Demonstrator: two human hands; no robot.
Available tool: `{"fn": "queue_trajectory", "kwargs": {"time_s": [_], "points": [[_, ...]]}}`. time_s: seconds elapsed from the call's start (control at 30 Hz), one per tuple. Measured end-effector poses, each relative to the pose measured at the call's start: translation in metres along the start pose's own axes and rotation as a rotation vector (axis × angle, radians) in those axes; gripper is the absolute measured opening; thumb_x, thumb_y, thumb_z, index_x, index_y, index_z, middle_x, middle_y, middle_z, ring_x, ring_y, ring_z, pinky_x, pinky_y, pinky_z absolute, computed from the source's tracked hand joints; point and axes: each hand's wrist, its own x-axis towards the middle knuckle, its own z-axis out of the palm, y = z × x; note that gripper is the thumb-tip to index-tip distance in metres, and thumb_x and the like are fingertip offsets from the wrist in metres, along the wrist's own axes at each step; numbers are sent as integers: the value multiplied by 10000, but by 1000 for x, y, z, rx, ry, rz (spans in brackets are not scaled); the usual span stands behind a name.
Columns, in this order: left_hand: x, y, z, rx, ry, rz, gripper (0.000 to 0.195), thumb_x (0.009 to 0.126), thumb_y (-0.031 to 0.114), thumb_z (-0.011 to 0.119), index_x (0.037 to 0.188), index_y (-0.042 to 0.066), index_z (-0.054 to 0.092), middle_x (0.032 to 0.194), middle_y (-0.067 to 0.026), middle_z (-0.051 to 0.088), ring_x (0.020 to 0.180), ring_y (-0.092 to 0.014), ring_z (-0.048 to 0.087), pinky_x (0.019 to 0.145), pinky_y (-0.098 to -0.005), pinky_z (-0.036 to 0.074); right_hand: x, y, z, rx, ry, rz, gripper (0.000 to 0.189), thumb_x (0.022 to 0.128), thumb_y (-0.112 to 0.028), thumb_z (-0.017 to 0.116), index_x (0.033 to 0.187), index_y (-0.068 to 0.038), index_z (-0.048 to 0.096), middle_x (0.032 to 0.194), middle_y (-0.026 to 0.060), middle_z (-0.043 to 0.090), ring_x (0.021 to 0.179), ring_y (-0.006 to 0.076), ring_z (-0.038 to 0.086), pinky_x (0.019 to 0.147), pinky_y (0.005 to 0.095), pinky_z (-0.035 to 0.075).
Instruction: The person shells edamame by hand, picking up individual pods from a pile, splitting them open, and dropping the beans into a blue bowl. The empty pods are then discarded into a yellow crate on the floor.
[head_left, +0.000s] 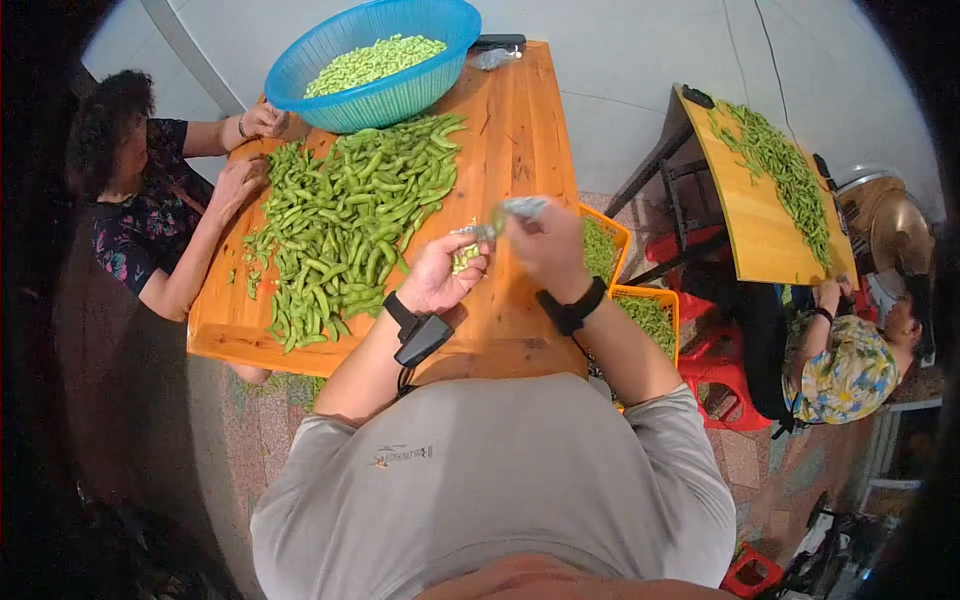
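My left hand (442, 276), palm up, is curled around several shelled green soybeans (465, 257), with grey wrapping on a fingertip. Close on its right, my right hand (546, 240) is blurred; its fingertips bear silvery wrapping and pinch what looks like a green pod (499, 217). Both hands are above the wooden table (525, 150). To their left lies a big heap of green soybean pods (360, 217). A blue plastic basket (367, 97) of shelled beans (375, 64) stands at the table's far end.
A person (150, 195) at the left edge has both hands by the heap. Orange crates (666, 291) of pods stand right of the table. Farther right, another person (847, 367) sits at a second table (750, 217) with pods, near a red plastic stool (731, 386).
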Motion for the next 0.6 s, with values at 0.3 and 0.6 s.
{"fn": "queue_trajectory", "kwargs": {"time_s": [0.3,0.6], "points": [[25,183,122,686,115,1110,117,920,42,478,842,-7,550,688,-64,529,585,-138,473,524,-265,369,-3,98,-136,-848,-32,173,106,744,-95,620,794,-10,657,752,209,623,710,399,613,647,452,498],[92,271,92,2436,979,825,713,868,585,518,1333,44,509,1383,-242,463,1277,-419,443,1027,-466,403,44,14,57,-551,-666,-317,128,787,-41,534,827,-33,656,925,149,636,880,317,633,752,424,537]]}}
